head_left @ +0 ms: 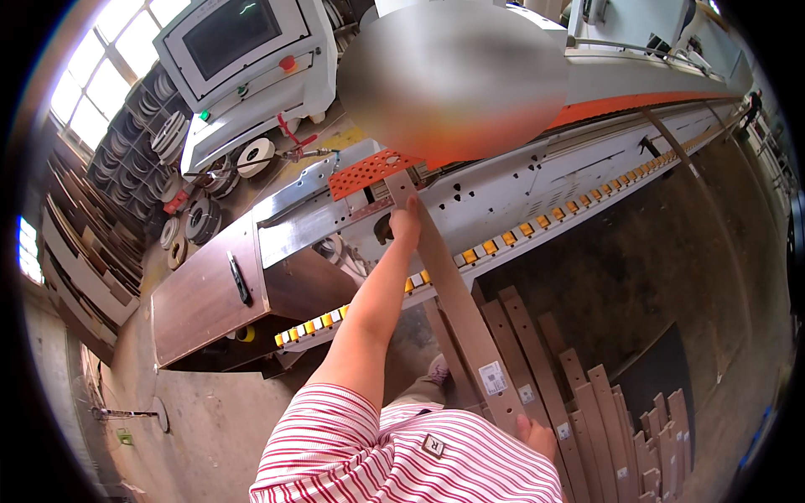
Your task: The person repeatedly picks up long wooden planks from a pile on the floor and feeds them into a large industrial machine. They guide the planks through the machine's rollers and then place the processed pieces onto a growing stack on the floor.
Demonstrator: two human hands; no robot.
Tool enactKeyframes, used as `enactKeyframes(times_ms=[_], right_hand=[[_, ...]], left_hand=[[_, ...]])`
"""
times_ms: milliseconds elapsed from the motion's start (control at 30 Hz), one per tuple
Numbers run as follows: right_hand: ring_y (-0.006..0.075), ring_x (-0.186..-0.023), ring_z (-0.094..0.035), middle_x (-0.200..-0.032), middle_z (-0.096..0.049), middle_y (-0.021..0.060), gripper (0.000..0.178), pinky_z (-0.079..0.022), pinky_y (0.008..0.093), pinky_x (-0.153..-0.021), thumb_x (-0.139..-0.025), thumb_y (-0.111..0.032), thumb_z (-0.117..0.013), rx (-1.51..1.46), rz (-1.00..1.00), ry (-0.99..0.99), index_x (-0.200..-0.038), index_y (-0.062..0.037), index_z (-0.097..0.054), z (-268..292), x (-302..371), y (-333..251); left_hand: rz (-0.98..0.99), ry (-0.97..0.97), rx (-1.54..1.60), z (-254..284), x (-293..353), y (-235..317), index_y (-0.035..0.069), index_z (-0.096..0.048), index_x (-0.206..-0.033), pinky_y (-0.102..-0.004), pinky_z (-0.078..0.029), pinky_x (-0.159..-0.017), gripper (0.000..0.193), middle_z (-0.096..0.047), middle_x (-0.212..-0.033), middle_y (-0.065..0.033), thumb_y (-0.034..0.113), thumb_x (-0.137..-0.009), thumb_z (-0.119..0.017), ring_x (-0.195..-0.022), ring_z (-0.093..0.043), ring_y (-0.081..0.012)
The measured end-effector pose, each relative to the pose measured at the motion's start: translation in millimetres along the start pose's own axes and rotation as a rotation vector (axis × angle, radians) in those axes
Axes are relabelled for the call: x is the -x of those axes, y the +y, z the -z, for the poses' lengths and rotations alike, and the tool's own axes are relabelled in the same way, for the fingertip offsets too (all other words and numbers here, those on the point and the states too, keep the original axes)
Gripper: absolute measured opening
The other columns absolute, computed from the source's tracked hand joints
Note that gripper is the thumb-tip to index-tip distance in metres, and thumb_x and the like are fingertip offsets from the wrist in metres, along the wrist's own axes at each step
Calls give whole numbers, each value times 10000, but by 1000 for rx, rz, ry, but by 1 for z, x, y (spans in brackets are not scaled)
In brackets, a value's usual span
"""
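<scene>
A long, narrow brown board [455, 306] slants away from my body, its far end on the machine's feed edge beside an orange perforated guard [369, 173]. My left hand [407, 222] grips the board near that far end, arm stretched out. At the near end, close to my striped shirt, my right hand [537, 438] is closed around the board's edge, thumb on top. A white printed label [492, 377] is stuck on the board's near half. Part of the machine above the guard is blurred out.
Yellow rollers [490, 246] line the machine's near rail. Similar boards [599, 402] stand at the lower right. A utility knife [239, 278] lies on a brown cabinet [201, 289]. A control console [243, 75] stands behind, near rolls of edge banding [255, 159] and stacked panels [80, 243].
</scene>
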State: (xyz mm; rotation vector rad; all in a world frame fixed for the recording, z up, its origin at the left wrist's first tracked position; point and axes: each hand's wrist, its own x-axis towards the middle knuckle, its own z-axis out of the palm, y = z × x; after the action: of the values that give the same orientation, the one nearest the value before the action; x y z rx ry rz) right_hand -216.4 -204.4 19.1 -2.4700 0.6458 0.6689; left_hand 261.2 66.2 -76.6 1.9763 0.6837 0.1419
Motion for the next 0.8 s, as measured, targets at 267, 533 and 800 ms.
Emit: enactKeyframes(times_ms=[267,533,800], right_hand=[[503,-808,-618,-821,-642,312,607,-478,568,-750,-970,-510,-388,-30,59,106,-944,20,-683,26,-24,11],[477,-854,-594,-849,-636,283,539,-464,530,-748,-979,-473,-411,-8,57,241,-934,9,-647,61,-60,63],[339,-846,-560,-891,-575,115,200,-455,433,-744,-775,-25,-677,-187,316,1033,-919,-47,-539,42,-19,80]], left_hand=[[-57,19,60,-37,5,23,-118,-585,-1106,-458,-444,-933,694,-603,-1140,-312,546,-906,-549,-1104,-561,-446],[-371,-219,-248,-125,-3,23,36,-570,-1154,-394,-475,-830,574,-622,-1058,-144,555,-968,-409,-982,-581,-289],[-1070,-216,-13,-71,65,60,0,-480,-1141,-337,-461,-806,318,-551,-943,-110,219,-942,-599,-844,-552,-215]])
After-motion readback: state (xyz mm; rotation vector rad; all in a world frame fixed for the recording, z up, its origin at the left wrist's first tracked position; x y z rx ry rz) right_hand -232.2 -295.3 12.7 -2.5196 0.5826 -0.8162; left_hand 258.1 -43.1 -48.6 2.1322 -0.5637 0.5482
